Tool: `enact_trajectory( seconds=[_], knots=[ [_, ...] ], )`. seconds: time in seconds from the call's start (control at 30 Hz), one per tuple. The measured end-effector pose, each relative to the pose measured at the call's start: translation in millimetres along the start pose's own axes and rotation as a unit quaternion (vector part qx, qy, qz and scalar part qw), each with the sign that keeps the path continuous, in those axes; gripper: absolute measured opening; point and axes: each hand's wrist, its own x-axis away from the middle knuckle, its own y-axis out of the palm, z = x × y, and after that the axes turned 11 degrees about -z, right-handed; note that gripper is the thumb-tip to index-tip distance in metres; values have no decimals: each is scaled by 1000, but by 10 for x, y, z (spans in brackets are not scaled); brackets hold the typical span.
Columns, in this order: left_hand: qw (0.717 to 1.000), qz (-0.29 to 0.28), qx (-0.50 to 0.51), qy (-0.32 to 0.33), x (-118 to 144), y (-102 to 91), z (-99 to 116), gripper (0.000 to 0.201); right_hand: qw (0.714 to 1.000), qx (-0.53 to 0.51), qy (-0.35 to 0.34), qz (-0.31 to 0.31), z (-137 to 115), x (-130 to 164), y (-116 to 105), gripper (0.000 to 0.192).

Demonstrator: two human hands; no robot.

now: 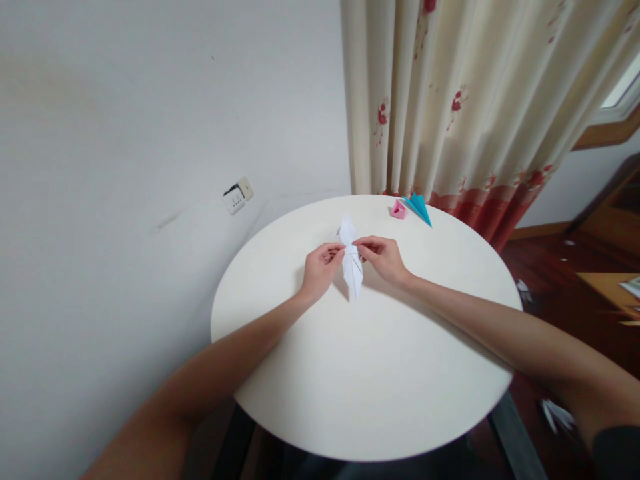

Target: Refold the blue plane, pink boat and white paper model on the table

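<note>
A folded white paper piece (351, 263), long and pointed at both ends, lies on the round white table (370, 373). My left hand (320, 268) pinches its left edge near the middle with fingertips closed on the paper. From the other side, my right hand (383, 257) pinches the right edge at the same height. The two hands face each other with the paper between them.
A small pink folded paper piece (399, 209) and a blue pointed paper piece (419, 208) lie at the table's far edge. Behind them hangs a cream curtain with red print (475, 100). A wall socket (238, 195) is on the left wall. Wooden floor lies at right.
</note>
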Motion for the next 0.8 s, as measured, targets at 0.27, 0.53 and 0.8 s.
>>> enact_trajectory(
  seconds=[0.27, 0.53, 0.8],
  knots=[
    [1000, 1, -12, -10, -28, -41, -62, 36, 995, 80, -50, -28, 61, 13, -43, 31],
    [991, 14, -130, 20, -15, -60, 17, 23, 979, 175, -106, -25, -12, 48, -43, 25],
    [974, 23, -206, 92, 1, -67, 116, 10, 963, 221, -152, -26, -85, 61, -30, 26]
  ],
)
